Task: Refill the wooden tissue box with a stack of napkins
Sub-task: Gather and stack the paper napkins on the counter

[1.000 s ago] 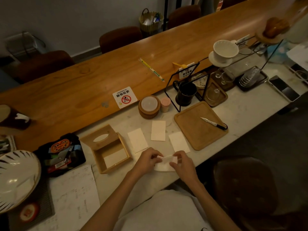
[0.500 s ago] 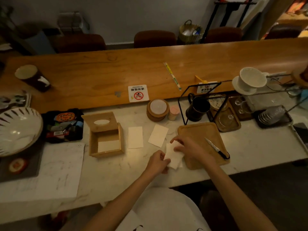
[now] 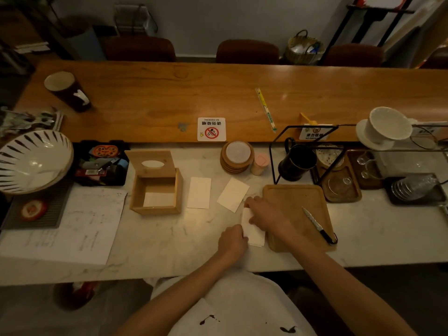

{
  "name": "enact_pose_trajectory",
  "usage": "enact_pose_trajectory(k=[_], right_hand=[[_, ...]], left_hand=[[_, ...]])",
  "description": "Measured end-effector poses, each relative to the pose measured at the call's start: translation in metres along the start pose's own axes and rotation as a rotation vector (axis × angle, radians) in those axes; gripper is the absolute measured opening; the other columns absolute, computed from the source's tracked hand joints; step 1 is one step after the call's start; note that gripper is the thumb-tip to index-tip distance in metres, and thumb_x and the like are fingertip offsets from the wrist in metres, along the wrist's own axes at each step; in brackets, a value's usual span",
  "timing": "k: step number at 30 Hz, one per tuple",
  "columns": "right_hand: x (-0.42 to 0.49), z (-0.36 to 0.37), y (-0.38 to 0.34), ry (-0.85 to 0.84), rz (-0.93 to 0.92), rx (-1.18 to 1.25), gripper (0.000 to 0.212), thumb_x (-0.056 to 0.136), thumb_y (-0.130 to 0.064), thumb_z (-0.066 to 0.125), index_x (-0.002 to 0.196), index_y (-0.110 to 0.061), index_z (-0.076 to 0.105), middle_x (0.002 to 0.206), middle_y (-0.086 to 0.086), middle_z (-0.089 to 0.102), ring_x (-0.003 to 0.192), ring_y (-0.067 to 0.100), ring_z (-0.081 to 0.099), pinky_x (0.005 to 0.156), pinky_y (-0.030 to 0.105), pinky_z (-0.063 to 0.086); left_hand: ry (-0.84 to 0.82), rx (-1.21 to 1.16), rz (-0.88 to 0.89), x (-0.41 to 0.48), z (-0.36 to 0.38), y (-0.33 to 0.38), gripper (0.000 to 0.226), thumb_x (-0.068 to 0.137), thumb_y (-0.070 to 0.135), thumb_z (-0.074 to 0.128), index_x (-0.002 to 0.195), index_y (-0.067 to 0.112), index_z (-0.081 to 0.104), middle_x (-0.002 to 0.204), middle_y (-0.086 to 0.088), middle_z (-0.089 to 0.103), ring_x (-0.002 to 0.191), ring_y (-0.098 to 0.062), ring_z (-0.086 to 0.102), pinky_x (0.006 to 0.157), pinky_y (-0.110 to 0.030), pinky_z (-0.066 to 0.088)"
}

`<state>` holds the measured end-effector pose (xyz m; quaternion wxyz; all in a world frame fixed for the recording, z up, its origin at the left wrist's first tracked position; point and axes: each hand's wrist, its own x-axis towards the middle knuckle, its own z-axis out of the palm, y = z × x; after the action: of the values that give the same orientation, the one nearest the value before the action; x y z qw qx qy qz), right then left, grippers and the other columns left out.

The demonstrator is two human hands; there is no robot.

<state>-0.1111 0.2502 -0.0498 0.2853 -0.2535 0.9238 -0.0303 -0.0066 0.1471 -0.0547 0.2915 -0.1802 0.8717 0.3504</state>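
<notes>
— Seeing the wooden tissue box (image 3: 155, 209) anywhere?

— Yes. Standing open on the white counter (image 3: 169, 238), with the lid (image 3: 135, 161) leaning up at the back of the box.

— Holding anything inside?

— Holding one pale inside napkin (image 3: 158, 199), lying flat on the bottom of the box.

— And lying outside the box?

— Lying just to the right of the box, the first napkin (image 3: 198, 192), flat and straight. Lying farther right of the box, the second napkin (image 3: 233, 194), flat but turned a little. Not touching each other, not touching the box.

— Doing what with the hands?

— Working on a third napkin (image 3: 253, 232), to the right of the box and nearer the body than the box. Pinching its near left edge with the left hand (image 3: 232, 241), fingers closed tight. Lying on top of its far part with the right hand (image 3: 263, 215), fingers bent down. Pressing or pinching there? Not able to tell.

— Sitting beyond that, still going right from the box?

— A wooden tray (image 3: 295, 204), touching the third napkin's right edge, and carrying a small knife (image 3: 316, 225).

— And on the other side of the box?

— Lying to the left of the box, a big paper sheet (image 3: 80, 226). Sitting farther left, a striped bowl (image 3: 34, 161).
</notes>
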Motion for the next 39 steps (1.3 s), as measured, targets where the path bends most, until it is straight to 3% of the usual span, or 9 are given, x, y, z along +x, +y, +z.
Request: enact_pose_trajectory(k=[4, 8, 11, 15, 19, 26, 30, 36, 39], right_hand=[[0.000, 0.004, 0.002, -0.043, 0.031, 0.033, 0.039, 0.085, -0.018, 0.067, 0.121, -0.016, 0.051, 0.123, 0.008, 0.052, 0.108, 0.026, 0.055, 0.080, 0.032, 0.044], [0.000, 0.004, 0.008, -0.077, 0.031, 0.213, 0.029, 0.082, -0.015, 0.069, 0.102, -0.024, 0.050, 0.109, 0.000, 0.051, 0.092, 0.019, 0.054, 0.066, 0.027, 0.044], [-0.008, 0.003, 0.015, -0.070, 0.026, 0.494, 0.032, 0.083, -0.014, 0.070, 0.101, -0.029, 0.048, 0.102, -0.006, 0.054, 0.093, 0.013, 0.054, 0.067, 0.022, 0.046], [-0.010, -0.013, 0.018, 0.004, 0.005, 0.808, 0.039, 0.084, -0.016, 0.072, 0.117, -0.027, 0.056, 0.116, -0.005, 0.055, 0.110, 0.011, 0.052, 0.085, 0.022, 0.045], [0.021, -0.027, 0.003, 0.245, 0.052, 0.759, 0.032, 0.084, -0.015, 0.071, 0.115, -0.018, 0.063, 0.113, -0.001, 0.062, 0.107, 0.013, 0.055, 0.087, 0.025, 0.043], [0.069, -0.015, -0.017, 0.271, 0.108, 0.379, 0.041, 0.083, -0.020, 0.071, 0.122, -0.016, 0.059, 0.127, 0.011, 0.055, 0.117, 0.032, 0.051, 0.097, 0.040, 0.043], [0.071, -0.013, -0.018, 0.263, 0.163, 0.345, 0.047, 0.082, -0.023, 0.071, 0.126, -0.018, 0.055, 0.131, 0.008, 0.056, 0.117, 0.032, 0.050, 0.097, 0.040, 0.044], [0.057, -0.020, -0.004, 0.126, 0.190, 0.664, 0.035, 0.082, -0.013, 0.072, 0.116, -0.009, 0.063, 0.107, 0.003, 0.063, 0.101, 0.017, 0.057, 0.080, 0.026, 0.042], [0.043, -0.026, 0.007, 0.056, 0.083, 0.796, 0.025, 0.082, -0.014, 0.075, 0.104, -0.015, 0.063, 0.100, -0.001, 0.061, 0.097, 0.015, 0.057, 0.080, 0.028, 0.044]], left_hand=[[-0.048, -0.004, -0.021, 0.002, -0.001, -0.003, 0.020, 0.096, 0.025, 0.052, 0.108, 0.010, 0.053, 0.117, -0.012, 0.062, 0.104, -0.027, 0.059, 0.082, -0.033, 0.047], [-0.042, 0.023, 0.000, 0.004, -0.009, -0.006, 0.041, 0.093, 0.036, 0.057, 0.121, 0.011, 0.041, 0.114, -0.011, 0.060, 0.101, -0.030, 0.062, 0.077, -0.036, 0.047], [0.000, 0.042, 0.070, 0.004, -0.013, -0.013, 0.044, 0.091, 0.043, 0.058, 0.123, 0.016, 0.043, 0.117, -0.007, 0.049, 0.102, -0.030, 0.058, 0.075, -0.035, 0.044], [0.106, -0.089, 0.109, 0.013, -0.022, -0.018, 0.027, 0.091, 0.036, 0.059, 0.108, 0.016, 0.061, 0.107, -0.003, 0.046, 0.094, -0.024, 0.055, 0.073, -0.029, 0.044], [0.281, -0.569, -0.068, 0.024, -0.045, -0.002, 0.009, 0.087, 0.022, 0.064, 0.088, 0.015, 0.057, 0.085, -0.009, 0.065, 0.082, -0.031, 0.064, 0.072, -0.039, 0.051], [0.271, -1.066, -0.558, 0.053, -0.050, 0.019, 0.047, 0.080, 0.020, 0.072, 0.115, 0.003, 0.047, 0.113, -0.020, 0.064, 0.098, -0.035, 0.066, 0.084, -0.043, 0.058], [0.229, -1.216, -0.610, 0.053, -0.052, 0.023, 0.043, 0.086, 0.011, 0.069, 0.121, -0.002, 0.048, 0.118, -0.021, 0.061, 0.086, -0.027, 0.060, 0.051, -0.026, 0.049], [0.257, -1.268, -0.616, 0.052, -0.041, 0.015, 0.052, 0.081, 0.006, 0.071, 0.126, -0.002, 0.046, 0.118, -0.023, 0.061, 0.097, -0.032, 0.063, 0.077, -0.035, 0.055], [0.247, -1.268, -0.562, 0.042, -0.036, 0.008, 0.053, 0.084, 0.006, 0.067, 0.129, 0.010, 0.038, 0.120, -0.019, 0.058, 0.090, -0.030, 0.063, 0.067, -0.035, 0.055]])
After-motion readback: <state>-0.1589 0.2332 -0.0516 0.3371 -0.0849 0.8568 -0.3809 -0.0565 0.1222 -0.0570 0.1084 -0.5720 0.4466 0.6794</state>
